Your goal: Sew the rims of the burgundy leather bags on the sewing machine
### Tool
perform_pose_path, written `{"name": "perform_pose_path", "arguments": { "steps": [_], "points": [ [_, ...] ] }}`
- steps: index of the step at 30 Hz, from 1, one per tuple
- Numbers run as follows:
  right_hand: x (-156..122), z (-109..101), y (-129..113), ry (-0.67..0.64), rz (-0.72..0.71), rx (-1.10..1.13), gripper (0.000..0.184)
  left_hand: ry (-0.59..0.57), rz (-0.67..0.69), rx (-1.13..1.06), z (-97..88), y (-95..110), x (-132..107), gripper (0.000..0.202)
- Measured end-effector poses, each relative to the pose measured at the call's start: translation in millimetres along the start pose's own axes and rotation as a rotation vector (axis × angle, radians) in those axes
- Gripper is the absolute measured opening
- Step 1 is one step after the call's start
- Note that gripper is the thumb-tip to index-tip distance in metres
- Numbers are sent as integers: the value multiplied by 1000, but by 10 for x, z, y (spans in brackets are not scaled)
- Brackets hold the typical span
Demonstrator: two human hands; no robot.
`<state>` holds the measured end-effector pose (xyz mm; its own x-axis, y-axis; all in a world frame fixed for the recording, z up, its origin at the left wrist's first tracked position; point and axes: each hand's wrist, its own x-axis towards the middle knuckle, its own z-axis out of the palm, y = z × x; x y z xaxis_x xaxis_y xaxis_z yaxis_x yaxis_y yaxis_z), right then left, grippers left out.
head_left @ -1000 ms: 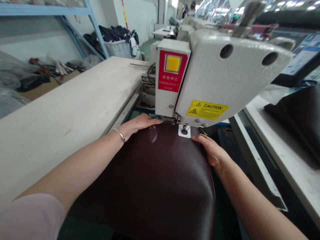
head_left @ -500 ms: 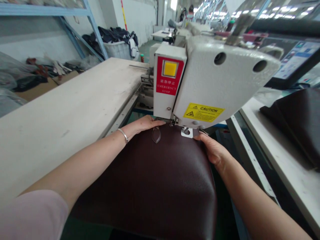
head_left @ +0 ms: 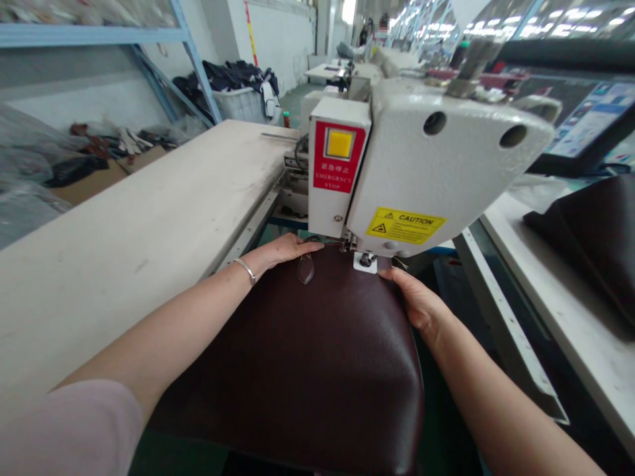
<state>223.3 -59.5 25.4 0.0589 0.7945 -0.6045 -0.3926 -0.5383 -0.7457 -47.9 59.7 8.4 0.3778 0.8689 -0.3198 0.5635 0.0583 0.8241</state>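
Note:
A large dark brown leather piece (head_left: 317, 344) lies under the head of a white sewing machine (head_left: 446, 165), its far edge below the needle area. My left hand (head_left: 290, 249) grips that far edge on the left, thumb stretched on top and the other fingers mostly hidden. Just beside the thumb hangs a small leaf-shaped leather tab (head_left: 306, 270). My right hand (head_left: 417, 297) is closed on the right far edge, near a white metal plate (head_left: 365, 263) with a round opening, pressed on the leather. Loose thread ends show by the right fingertips. The needle itself is hidden.
A red panel with a yellow emergency stop button (head_left: 340, 143) faces me. A pale worktable (head_left: 149, 218) extends left; metal rails (head_left: 510, 330) run along the right. Another dark leather piece (head_left: 590, 238) rests on the right table, below a screen (head_left: 590, 125).
The leather, its tab and the white plate have shifted slightly left under the machine head, my right hand moving with them. Both hands keep their hold. The view has tilted a little.

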Motion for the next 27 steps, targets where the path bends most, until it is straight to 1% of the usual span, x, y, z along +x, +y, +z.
{"name": "perform_pose_path", "arguments": {
  "steps": [2, 4, 6, 9, 13, 16, 19, 21, 23, 25, 27],
  "points": [
    [-40, -12, 28, 11, 26, -6, 34, -26, 8, 54, -26, 16, -41, 62],
    [-107, -25, 70, 17, 38, -21, 34, -21, -12, 125, -67, 28, -94, 67],
    [-196, -42, 123, 13, 52, -32, 40, -6, -46, 178, -106, 37, -142, 70],
    [-351, -70, 202, -5, 62, -53, 52, -1, -64, 221, -137, 45, -179, 67],
    [-527, -93, 282, -70, 41, -64, 55, 10, -50, 308, -130, 38, -160, 71],
    [-598, -108, 317, -103, 28, -64, 55, 5, -51, 341, -108, 24, -147, 73],
    [-667, -121, 356, -117, 20, -84, 58, 42, -43, 357, -73, 11, -198, 72],
    [-765, -124, 413, -123, 13, -95, 62, 53, -15, 396, -41, -4, -294, 72],
    [-922, -128, 522, -123, -7, -96, 67, 19, 21, 426, -3, -39, -447, 73],
    [-1112, -152, 691, -122, -18, -82, 70, -61, 41, 419, 46, -102, -637, 76],
    [-1269, -229, 900, -126, -14, -58, 70, -155, 59, 407, 120, -188, -826, 79]
  ]
}}
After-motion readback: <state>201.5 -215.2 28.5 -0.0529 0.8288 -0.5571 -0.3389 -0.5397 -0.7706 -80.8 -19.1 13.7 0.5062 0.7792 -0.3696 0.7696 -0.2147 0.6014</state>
